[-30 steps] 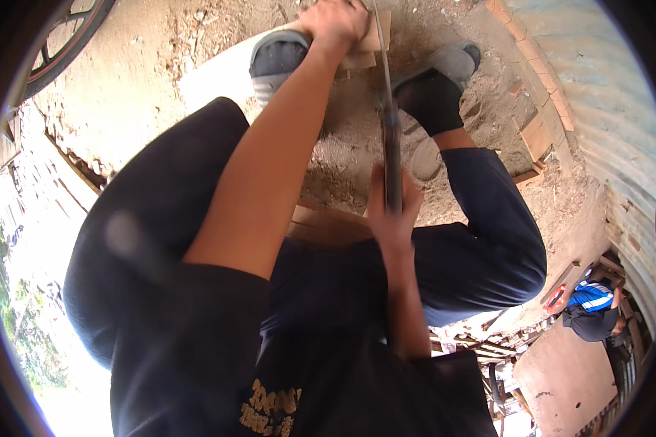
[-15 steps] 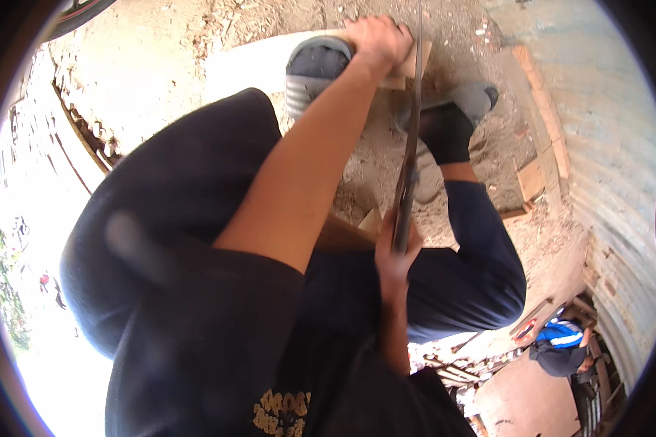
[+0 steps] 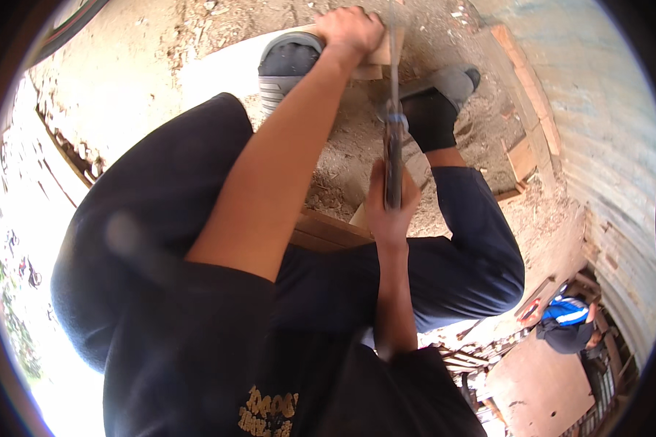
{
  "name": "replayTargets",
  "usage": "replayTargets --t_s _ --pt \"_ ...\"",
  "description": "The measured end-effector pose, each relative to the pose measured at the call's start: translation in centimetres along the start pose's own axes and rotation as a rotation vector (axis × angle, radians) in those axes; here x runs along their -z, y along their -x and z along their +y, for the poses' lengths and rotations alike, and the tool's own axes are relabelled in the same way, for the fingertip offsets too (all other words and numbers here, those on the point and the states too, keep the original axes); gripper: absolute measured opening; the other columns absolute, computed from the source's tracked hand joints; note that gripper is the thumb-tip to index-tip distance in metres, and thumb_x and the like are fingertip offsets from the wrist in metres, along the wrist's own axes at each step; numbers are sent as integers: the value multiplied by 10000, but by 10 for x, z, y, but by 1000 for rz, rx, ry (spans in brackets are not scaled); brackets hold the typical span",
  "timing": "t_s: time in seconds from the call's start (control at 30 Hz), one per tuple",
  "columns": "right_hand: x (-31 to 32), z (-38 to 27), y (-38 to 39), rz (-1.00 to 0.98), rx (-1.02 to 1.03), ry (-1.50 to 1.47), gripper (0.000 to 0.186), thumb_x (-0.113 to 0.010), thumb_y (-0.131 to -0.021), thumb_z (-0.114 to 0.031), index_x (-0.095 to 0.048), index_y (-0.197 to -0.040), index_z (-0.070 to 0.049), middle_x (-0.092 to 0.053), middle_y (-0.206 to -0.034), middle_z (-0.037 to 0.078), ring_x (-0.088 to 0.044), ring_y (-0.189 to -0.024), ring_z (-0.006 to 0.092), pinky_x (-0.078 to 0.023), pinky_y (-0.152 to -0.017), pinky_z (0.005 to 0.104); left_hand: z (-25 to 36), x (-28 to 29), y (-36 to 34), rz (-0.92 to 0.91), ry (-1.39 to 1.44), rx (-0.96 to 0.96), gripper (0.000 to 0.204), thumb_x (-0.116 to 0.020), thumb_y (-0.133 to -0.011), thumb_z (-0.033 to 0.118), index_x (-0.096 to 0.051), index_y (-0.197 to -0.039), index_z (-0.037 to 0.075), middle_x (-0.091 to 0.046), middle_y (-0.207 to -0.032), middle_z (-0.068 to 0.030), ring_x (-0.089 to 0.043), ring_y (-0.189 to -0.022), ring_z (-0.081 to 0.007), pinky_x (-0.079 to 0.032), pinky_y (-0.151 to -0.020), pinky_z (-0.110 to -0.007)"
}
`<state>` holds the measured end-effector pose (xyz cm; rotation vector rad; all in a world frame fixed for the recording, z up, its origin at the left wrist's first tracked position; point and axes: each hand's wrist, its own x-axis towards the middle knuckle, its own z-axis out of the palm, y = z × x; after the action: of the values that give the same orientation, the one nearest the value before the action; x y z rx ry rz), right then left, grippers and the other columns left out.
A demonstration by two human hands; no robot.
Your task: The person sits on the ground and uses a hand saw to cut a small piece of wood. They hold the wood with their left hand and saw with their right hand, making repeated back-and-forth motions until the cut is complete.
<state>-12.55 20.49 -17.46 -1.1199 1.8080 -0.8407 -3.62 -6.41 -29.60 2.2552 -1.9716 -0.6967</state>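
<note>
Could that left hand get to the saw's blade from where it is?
Probably yes: the left hand lies on the wood just beside the saw's blade, and nothing seems to stand between them. The right hand holds only the handle, leaving that stretch free.

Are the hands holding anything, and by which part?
The right hand holds a saw by its handle. The left hand is on a board; I can't tell if it grips.

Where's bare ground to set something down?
Roomiest: dirt between the wheel, pale board and left knee. Smaller: a patch between left forearm and the saw in the right hand. Crowded: around the wood under the left hand, with blade and left sandal close.
</note>
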Motion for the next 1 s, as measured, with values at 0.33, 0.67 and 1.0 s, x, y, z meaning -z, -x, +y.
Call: replayTargets --t_s 0.33,0.67,1.0 --pt "-6 4 -11 -35 22 -25 50 -607 -924 -12 -635 -918 29 -562 -627 59 -555 -566 81 -439 -496 277 -20 -4 -14 20 -116 112 613 -329 -919 433 -651 -1190 -13 -659 -1171 -252 -625 -1128 -388 -459 -985 -459" --pt "-1 2 -20 -90 2 -56 203 -609 -909 15 -649 -1103 60 -597 -684 83 -562 -593 73 -471 -528 265 -22 -10 -15 27 -190 99 614 -335 -924 412 -657 -1135 -66 -654 -1157 -279 -629 -1110 -409 -475 -976 -455" --pt "-3 -2 -18 -93 -35 -44 201 -615 -911 3 -646 -1104 48 -570 -634 61 -550 -577 59 -453 -508 258 -20 -5 -14 70 -126 103 616 -345 -899 410 -669 -1128 -61 -658 -1133 -291 -627 -1109 -416 -464 -986 -459"
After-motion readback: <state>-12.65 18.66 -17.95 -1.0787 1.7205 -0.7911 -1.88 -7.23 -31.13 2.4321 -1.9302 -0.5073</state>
